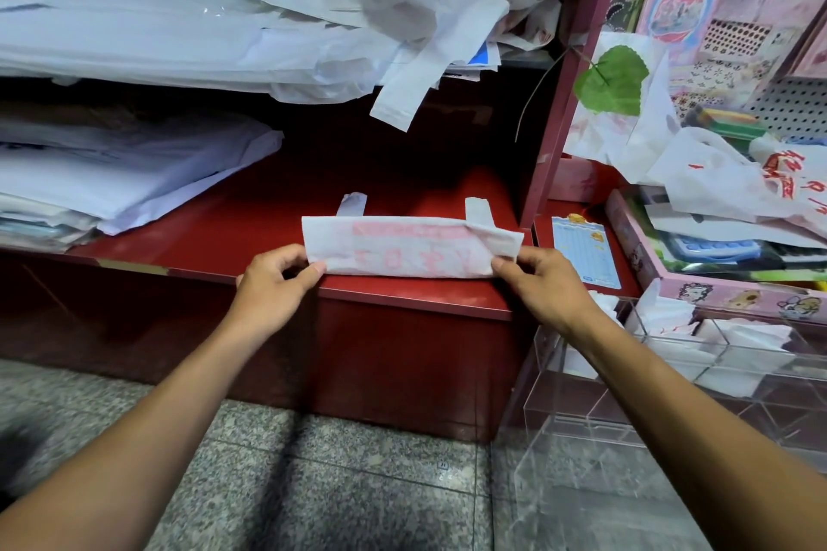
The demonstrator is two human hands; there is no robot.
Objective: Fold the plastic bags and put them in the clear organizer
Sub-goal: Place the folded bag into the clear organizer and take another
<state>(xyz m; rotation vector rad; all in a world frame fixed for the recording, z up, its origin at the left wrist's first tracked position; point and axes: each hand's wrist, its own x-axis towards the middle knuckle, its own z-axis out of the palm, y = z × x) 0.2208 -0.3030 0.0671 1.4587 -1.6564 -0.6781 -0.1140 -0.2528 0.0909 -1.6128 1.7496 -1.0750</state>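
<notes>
On the near edge of the red shelf (250,246) lies a white plastic bag (409,247) with pale red print, folded into a long flat strip; its two handles poke out from the far side. The left hand (273,282) pinches the strip's left end between thumb and fingers, and the right hand (543,282) pinches the right end the same way, where a corner is turned over. Both forearms reach in from the near side, over a speckled stone floor (313,483).

To the right and nearer, a clear organizer (581,416) stands with several compartments; white folded bags (743,340) sit in its far ones. Above it, a pink box (725,291) holds loose white bags with red lettering (738,183), and a green leaf (611,81) hangs by the red upright. On the far left, stacks of flat white bags (134,174) rest on the shelf, and on the shelf above, a crumpled heap of bags (425,4) spills over the edge.
</notes>
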